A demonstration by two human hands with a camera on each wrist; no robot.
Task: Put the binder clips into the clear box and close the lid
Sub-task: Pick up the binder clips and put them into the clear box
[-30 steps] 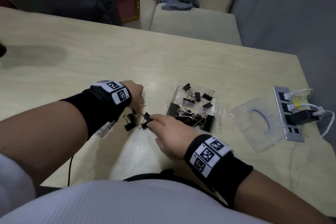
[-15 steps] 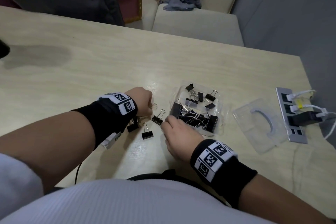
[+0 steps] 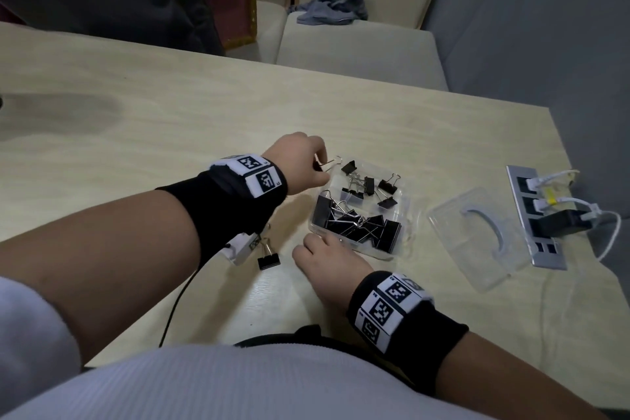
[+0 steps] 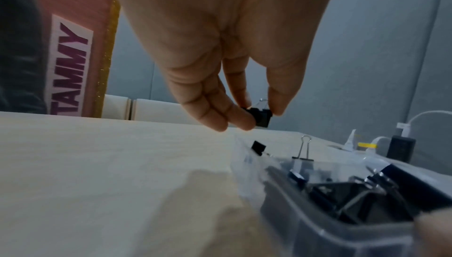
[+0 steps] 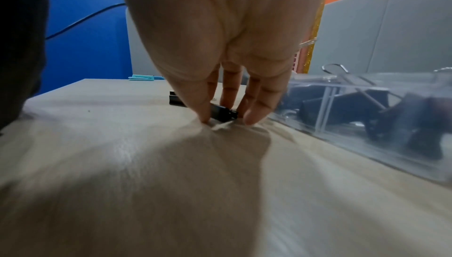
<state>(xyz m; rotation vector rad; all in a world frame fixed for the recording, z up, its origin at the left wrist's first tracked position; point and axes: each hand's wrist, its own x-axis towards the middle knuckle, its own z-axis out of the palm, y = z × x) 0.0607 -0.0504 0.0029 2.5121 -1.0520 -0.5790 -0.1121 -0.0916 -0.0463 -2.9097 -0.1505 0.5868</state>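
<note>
Head camera looks steeply down at the table (image 3: 341, 119) — both low wrist cameras share the clear box (image 4: 318, 228) up close.

L hand (image 3: 300, 160) w/ clip (image 3: 328, 164) above box (image 3: 405, 211)

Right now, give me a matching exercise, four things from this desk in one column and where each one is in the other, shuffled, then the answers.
Things
1. small clip
2. loose clip
3. lid
4. grey cloth

Places
A. on the chair beyond the table
B. pinched in the left hand, beside the clear box
C. flat on the table, right of the box
D. on the table under the left wrist

Pairs: 1-B, 2-D, 3-C, 4-A
</note>
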